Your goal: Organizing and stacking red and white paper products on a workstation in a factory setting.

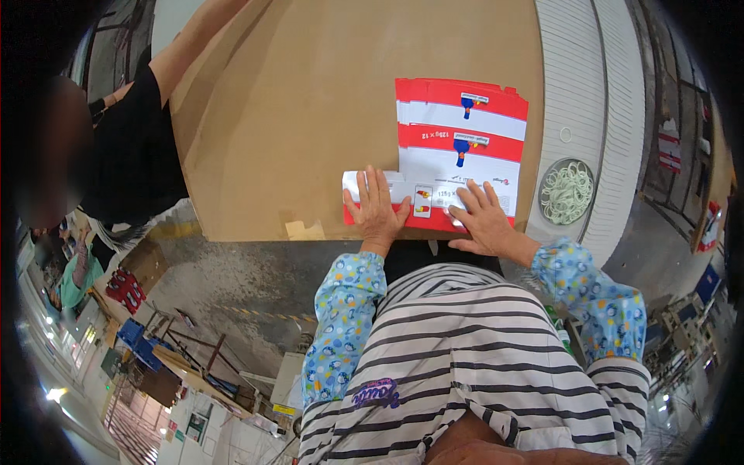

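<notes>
Flat on the brown work table lies a red and white printed carton sheet (pixel 465 167), unfolded, with flaps along its edges. My left hand (pixel 377 209) presses on its near left part, fingers stretched out over a white flap (pixel 394 180). On the near right part of the same sheet rests my right hand (pixel 487 221), its fingers spread over the white and red print. Both palms face down and neither hand grips anything. Patterned blue sleeve covers reach up both my forearms.
The brown table (pixel 294 132) has a tape patch (pixel 304 230) at its near edge. Right of it, a white ribbed surface (pixel 573 46) bears a round metal bowl (pixel 567 191) of pale rubber bands and one loose band (pixel 566 135). A co-worker (pixel 132 139) in black leans in at the left.
</notes>
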A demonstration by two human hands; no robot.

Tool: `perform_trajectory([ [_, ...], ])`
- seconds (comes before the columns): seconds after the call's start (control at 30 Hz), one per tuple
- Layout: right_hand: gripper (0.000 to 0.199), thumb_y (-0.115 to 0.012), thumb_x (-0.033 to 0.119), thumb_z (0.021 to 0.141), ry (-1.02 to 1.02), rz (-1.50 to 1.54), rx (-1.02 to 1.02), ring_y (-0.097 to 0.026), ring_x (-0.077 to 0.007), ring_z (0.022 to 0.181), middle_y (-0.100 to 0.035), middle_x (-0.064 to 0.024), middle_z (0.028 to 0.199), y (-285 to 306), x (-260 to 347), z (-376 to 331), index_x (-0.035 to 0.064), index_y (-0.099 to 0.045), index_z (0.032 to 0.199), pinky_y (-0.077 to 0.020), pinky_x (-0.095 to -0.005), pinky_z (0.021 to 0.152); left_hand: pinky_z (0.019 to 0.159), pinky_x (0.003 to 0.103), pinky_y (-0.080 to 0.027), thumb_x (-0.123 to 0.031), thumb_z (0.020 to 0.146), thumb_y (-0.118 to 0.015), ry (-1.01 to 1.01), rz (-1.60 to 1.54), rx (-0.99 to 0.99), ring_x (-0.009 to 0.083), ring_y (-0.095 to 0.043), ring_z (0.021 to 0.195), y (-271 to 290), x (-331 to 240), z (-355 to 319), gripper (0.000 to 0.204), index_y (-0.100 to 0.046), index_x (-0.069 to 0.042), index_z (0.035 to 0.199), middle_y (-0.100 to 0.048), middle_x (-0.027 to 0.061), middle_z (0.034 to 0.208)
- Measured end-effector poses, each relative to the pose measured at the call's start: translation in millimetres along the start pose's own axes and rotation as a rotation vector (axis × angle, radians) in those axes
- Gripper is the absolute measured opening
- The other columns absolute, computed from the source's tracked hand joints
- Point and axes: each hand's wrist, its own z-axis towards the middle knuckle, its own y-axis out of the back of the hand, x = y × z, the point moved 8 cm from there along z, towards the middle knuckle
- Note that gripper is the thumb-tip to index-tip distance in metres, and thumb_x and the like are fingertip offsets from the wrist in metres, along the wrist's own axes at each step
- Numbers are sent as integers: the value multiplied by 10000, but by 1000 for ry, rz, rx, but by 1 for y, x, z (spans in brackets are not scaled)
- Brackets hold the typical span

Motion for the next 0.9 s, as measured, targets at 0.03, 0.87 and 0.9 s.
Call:
perform_trajectory([
  [0.03,529,-653,507,789,-75,75,35,-362,-437,1257,-453,-224,1246,5,-2,9,79,-581,1091,-250,-614,1023,1041,622,-201,-543,813,-551,4,5,10,313,-330,1354,-3,-2,2,766,-440,-13,1355,-382,160,1453],
  [0.87,255,-582,196,788,112,-171,-420,-447,-244,1089,-512,-70,1090,-10,-1,105,126,-555,1032,-337,-403,894,1087,586,-167,-219,834,-499,125,-145,42,314,-281,1374,11,-47,25,517,-492,7,1298,-359,152,1449],
  [0.9,253,-582,198,789,87,-188,-385,-448,-242,1090,-513,-65,1097,-13,-5,107,128,-556,1030,-338,-401,892,1085,583,-176,-190,852,-492,173,-143,91,316,-276,1373,8,-46,33,475,-503,15,1281,-366,152,1437],
])
